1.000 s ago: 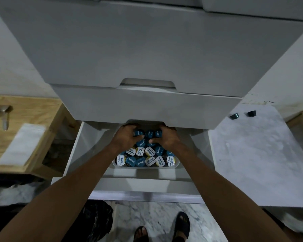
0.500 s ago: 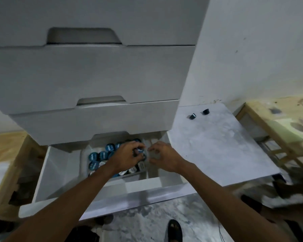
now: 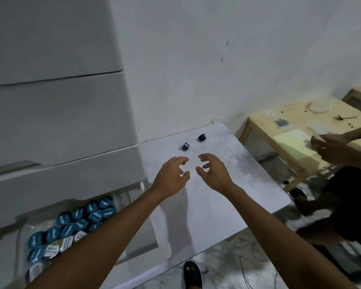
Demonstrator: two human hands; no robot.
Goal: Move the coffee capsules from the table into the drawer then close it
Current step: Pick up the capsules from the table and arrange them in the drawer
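drawer (image 3: pixel 138 243) open, most coffee capsules (image 3: pixel 81 222) inside. two loose capsules (image 3: pixel 186 146) on counter (image 3: pixel 227 195). left hand (image 3: pixel 171 174), right hand (image 3: pixel 212 173) empty, fingers spread.

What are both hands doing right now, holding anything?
Left hand: open, holding nothing.
Right hand: open, fingers loosely curled, holding nothing.
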